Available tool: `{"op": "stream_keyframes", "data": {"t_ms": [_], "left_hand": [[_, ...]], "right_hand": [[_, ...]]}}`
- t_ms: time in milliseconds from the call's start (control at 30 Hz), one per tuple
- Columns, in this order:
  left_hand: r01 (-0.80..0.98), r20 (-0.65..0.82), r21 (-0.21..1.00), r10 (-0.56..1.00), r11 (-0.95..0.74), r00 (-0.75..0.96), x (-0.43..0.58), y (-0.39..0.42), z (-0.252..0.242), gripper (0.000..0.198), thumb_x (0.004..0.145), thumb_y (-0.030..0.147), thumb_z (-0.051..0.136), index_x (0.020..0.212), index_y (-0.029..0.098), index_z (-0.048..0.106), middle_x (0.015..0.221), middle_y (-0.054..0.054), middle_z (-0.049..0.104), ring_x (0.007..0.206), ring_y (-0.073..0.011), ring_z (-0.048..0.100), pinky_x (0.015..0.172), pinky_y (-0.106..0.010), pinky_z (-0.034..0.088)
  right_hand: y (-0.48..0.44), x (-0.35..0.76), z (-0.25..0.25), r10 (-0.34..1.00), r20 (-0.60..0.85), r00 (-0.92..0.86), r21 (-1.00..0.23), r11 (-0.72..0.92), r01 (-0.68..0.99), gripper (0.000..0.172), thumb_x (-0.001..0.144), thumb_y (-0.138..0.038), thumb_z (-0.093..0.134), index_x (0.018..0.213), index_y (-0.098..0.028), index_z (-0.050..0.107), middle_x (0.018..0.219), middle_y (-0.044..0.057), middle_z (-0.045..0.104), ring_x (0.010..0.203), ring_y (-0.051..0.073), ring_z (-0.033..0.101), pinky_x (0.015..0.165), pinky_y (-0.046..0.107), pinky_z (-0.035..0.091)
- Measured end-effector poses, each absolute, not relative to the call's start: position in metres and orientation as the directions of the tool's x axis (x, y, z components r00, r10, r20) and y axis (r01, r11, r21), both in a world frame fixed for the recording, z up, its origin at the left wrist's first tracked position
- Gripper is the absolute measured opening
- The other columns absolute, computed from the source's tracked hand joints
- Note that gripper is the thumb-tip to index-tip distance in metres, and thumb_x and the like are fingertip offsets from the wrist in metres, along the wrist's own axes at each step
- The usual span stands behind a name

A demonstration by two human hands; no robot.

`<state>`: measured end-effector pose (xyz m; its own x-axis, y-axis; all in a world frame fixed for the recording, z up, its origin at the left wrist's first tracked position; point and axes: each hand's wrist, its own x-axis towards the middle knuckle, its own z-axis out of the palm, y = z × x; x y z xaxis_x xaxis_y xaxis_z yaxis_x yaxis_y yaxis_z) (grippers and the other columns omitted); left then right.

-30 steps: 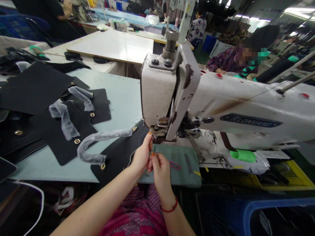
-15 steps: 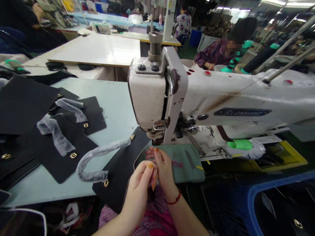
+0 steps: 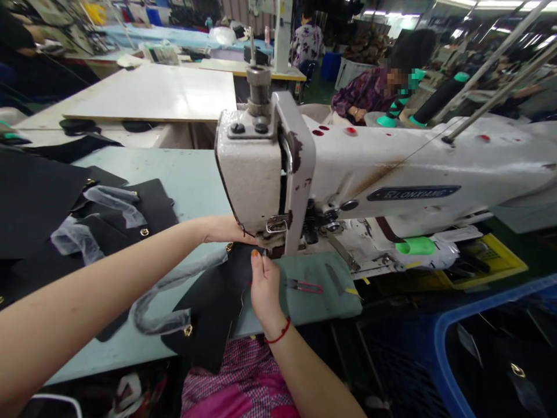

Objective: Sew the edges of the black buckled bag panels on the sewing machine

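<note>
My right hand [image 3: 266, 285] pinches the edge of a black bag panel [image 3: 209, 310], thumb on top, just in front of the sewing machine's needle area. My left hand [image 3: 228, 229] reaches across behind the panel to the sewing machine head [image 3: 252, 174]; its fingers are hidden there. A plastic-wrapped handle [image 3: 148, 305] with gold buckles is fixed to the panel, which hangs partly over the table's front edge. Right of my right hand, pink-handled thread snips [image 3: 307, 287] lie on the machine bed [image 3: 319, 302].
More black panels [image 3: 39, 203] with wrapped handles lie on the pale table [image 3: 187, 177] to the left. At lower right stands a blue crate [image 3: 444, 337] with black pieces inside. A yellow tray [image 3: 516, 264] sits under the machine arm. A co-worker [image 3: 365, 93] sits beyond the machine.
My hands, close together before, have separated. The left has gone forward behind the machine head; the right has taken hold of the panel's edge. The panel's near part has shifted and bent.
</note>
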<state>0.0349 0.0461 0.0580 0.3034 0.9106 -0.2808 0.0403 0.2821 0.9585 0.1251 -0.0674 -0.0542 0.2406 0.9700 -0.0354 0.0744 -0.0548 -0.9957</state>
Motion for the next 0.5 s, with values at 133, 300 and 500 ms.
{"op": "stream_keyframes", "data": {"t_ms": [133, 300, 500], "left_hand": [[0.082, -0.341, 0.936, 0.819, 0.343, 0.462, 0.028, 0.038, 0.041, 0.035, 0.043, -0.016, 0.069, 0.066, 0.010, 0.071, 0.069, -0.004, 0.074, 0.086, -0.0293, 0.070, 0.076, -0.038, 0.057], [0.036, -0.275, 0.954, 0.818, 0.298, 0.506, 0.025, 0.032, 0.025, 0.022, 0.053, 0.005, 0.080, 0.073, 0.010, 0.072, 0.076, -0.006, 0.075, 0.098, -0.0291, 0.066, 0.087, -0.039, 0.053], [0.053, -0.236, 0.969, 0.830, 0.243, 0.505, 0.025, 0.020, 0.009, 0.015, 0.066, 0.023, 0.076, 0.079, 0.016, 0.074, 0.084, -0.005, 0.075, 0.093, -0.0239, 0.066, 0.096, -0.039, 0.047]], "right_hand": [[-0.070, 0.130, -0.048, 0.971, -0.014, 0.240, -0.992, -0.043, 0.115, 0.044, 0.095, -0.046, 0.037, 0.059, -0.021, 0.031, 0.056, -0.004, 0.030, 0.054, 0.010, 0.028, 0.052, 0.026, 0.020], [-0.070, 0.139, -0.044, 0.981, -0.029, 0.194, -0.992, -0.052, 0.116, 0.044, 0.094, -0.044, 0.039, 0.058, -0.020, 0.030, 0.056, -0.004, 0.027, 0.054, 0.010, 0.026, 0.052, 0.026, 0.018], [-0.063, 0.165, -0.035, 0.997, -0.063, 0.045, -0.985, -0.070, 0.158, 0.045, 0.090, -0.045, 0.043, 0.056, -0.020, 0.027, 0.055, -0.004, 0.025, 0.053, 0.009, 0.025, 0.050, 0.025, 0.017]]}}
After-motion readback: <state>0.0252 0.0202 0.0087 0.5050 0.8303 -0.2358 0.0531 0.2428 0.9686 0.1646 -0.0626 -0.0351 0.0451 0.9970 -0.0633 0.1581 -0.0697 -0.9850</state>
